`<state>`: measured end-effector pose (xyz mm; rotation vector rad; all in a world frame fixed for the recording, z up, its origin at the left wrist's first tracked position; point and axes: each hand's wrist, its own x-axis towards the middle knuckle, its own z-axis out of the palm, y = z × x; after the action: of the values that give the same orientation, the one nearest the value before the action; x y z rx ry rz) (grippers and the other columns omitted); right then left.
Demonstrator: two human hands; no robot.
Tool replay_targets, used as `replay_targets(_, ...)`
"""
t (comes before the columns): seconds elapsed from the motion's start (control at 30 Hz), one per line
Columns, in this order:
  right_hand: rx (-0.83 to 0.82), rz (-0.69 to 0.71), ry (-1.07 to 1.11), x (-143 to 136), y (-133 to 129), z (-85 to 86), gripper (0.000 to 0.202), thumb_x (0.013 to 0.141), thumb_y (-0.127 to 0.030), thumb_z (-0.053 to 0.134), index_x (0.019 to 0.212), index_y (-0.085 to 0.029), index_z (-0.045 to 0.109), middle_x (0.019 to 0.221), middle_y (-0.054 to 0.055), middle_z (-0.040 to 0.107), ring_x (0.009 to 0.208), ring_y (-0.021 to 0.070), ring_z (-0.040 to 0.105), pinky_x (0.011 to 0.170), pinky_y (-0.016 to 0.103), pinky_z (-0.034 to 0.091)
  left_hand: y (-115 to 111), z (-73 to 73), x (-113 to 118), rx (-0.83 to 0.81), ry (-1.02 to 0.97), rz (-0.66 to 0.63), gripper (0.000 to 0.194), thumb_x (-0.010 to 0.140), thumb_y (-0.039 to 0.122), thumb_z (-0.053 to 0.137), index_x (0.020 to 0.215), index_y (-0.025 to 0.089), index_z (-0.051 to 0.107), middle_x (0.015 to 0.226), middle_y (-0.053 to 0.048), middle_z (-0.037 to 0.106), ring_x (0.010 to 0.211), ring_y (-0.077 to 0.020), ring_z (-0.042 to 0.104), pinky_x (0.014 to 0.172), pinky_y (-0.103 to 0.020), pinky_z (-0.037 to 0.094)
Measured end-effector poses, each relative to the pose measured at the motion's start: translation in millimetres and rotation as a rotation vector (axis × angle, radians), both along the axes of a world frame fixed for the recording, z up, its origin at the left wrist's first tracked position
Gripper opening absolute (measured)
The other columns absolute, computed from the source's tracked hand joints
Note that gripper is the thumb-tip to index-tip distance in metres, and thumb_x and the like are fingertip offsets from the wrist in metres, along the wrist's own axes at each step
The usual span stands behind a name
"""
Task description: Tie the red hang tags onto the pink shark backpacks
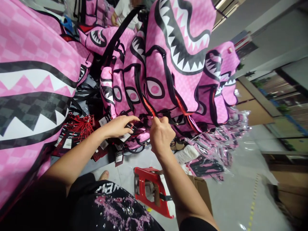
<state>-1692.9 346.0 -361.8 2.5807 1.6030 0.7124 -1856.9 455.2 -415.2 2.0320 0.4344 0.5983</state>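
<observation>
My left hand (120, 126) is at the middle of the view, its thumb and index finger closed around a black hang tag (131, 127). Close by on the right, my right hand (161, 134) is a fist, knuckles up, pinching a thin red string that runs toward the left hand. Both hands are at the lower edge of a row of pink backpacks (154, 73) with shark-mouth prints. More black tags with white labels (119, 157) hang below my left hand. A bunch of red tag strings (84, 126) lies beside my left forearm.
A large pink bag (31, 80) fills the left side. Another person (127, 14) is behind the bags. Plastic-wrapped pink bags (216, 144) are piled at the right. A red stool (151, 192) and a cardboard box (202, 192) stand on the floor below.
</observation>
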Motion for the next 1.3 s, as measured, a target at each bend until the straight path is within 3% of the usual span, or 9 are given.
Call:
replay_targets(0.13,0.233,0.105,-0.050,3.6,5.0,-6.8,0.028,0.097,-0.026,0.044,0.089,-0.021,0.070,0.109,0.007,0.064,0.065,0.0098,0.056,0.048,0.025,0.023,-8.4,-11.6,4.5,-0.092,-0.166,0.102,0.038,0.077,0.011,0.062,0.114,0.021,0.060,0.109,-0.001,0.069,0.102,-0.0152,0.064,0.091,-0.029,0.049)
replay_targets(0.37,0.596,0.632,0.014,21.5,22.1,-24.3,0.016,0.095,-0.021,0.051,0.090,-0.018,0.066,0.091,0.007,0.071,0.081,0.0124,0.068,0.069,0.020,0.050,-14.9,-37.0,28.3,-0.008,-0.413,0.326,0.009,0.087,0.016,0.060,0.089,0.018,0.068,0.085,0.000,0.071,0.079,-0.0122,0.066,0.075,-0.023,0.050)
replay_targets(0.47,0.548,0.768,0.119,25.8,22.2,-24.4,0.012,0.093,-0.018,0.053,0.089,-0.019,0.064,0.093,0.007,0.072,0.082,0.0129,0.069,0.069,0.020,0.053,-17.3,-39.2,36.5,0.159,-0.463,0.392,0.010,0.088,0.019,0.061,0.089,0.018,0.071,0.088,-0.004,0.069,0.083,-0.0137,0.064,0.076,-0.026,0.049)
replay_targets(0.63,0.330,0.920,0.571,36.9,26.0,-23.0,0.016,0.095,-0.017,0.049,0.091,-0.019,0.064,0.088,0.003,0.072,0.066,0.0096,0.067,0.062,0.020,0.054,-18.9,-32.8,40.4,0.550,-0.366,0.511,0.009,0.087,0.021,0.064,0.088,0.023,0.073,0.099,-0.003,0.071,0.100,-0.0204,0.058,0.089,-0.039,0.040)
replay_targets(0.77,0.248,1.043,0.683,54.8,28.7,-20.1,0.020,0.093,-0.013,0.047,0.094,-0.017,0.066,0.079,0.003,0.068,0.071,0.0112,0.065,0.067,0.022,0.053,-14.6,-28.1,45.1,0.447,-0.387,0.457,0.012,0.090,0.027,0.061,0.087,0.021,0.072,0.090,-0.003,0.074,0.088,-0.0168,0.061,0.083,-0.035,0.043)
replay_targets(0.93,0.045,1.007,0.944,67.5,19.9,-12.3,0.030,0.092,-0.013,0.041,0.105,-0.017,0.067,0.080,0.003,0.064,0.066,0.0104,0.061,0.063,0.023,0.050,-9.3,-20.4,50.3,0.165,-0.477,0.324,0.015,0.090,0.029,0.061,0.087,0.019,0.071,0.083,-0.004,0.073,0.079,-0.0136,0.065,0.074,-0.027,0.050)
replay_targets(1.07,-0.082,0.780,1.257,70.0,14.9,-4.5,0.018,0.092,-0.027,0.053,0.102,-0.017,0.064,0.074,0.000,0.065,0.059,0.0103,0.058,0.056,0.022,0.048,-11.5,-17.0,50.3,0.295,-0.377,0.298,0.016,0.090,0.028,0.062,0.083,0.017,0.071,0.077,-0.003,0.070,0.074,-0.0125,0.062,0.070,-0.025,0.049)
replay_targets(1.13,-0.113,0.753,1.207,69.8,14.7,-1.0,0.013,0.091,-0.027,0.055,0.095,-0.018,0.063,0.074,0.000,0.066,0.061,0.0109,0.059,0.057,0.021,0.046,-13.9,-16.6,50.6,0.383,-0.309,0.313,0.017,0.091,0.028,0.060,0.086,0.017,0.071,0.081,-0.003,0.071,0.076,-0.0130,0.062,0.071,-0.025,0.049)
replay_targets(1.3,-0.107,0.855,0.780,67.9,14.6,3.9,0.016,0.094,-0.020,0.049,0.091,-0.017,0.065,0.083,0.004,0.069,0.070,0.0120,0.062,0.067,0.022,0.045,-18.9,-15.0,54.2,0.471,-0.198,0.348,0.022,0.094,0.031,0.054,0.090,0.018,0.071,0.083,-0.004,0.072,0.077,-0.0135,0.063,0.072,-0.026,0.049)
